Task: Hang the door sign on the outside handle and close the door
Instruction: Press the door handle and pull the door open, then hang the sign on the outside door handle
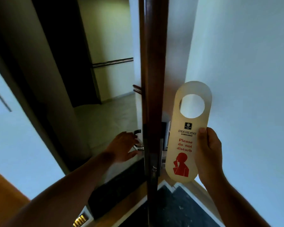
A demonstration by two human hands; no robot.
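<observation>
Right hand gripping door sign by its edge, upright, beside door edge. Left hand curled around metal handle beyond. Farther off, dim corridor floor.

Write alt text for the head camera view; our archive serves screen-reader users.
A person's right hand holds a cream "Please do not disturb" door sign beside an open wooden door, seen edge-on, while the left hand reaches the metal handle.
</observation>
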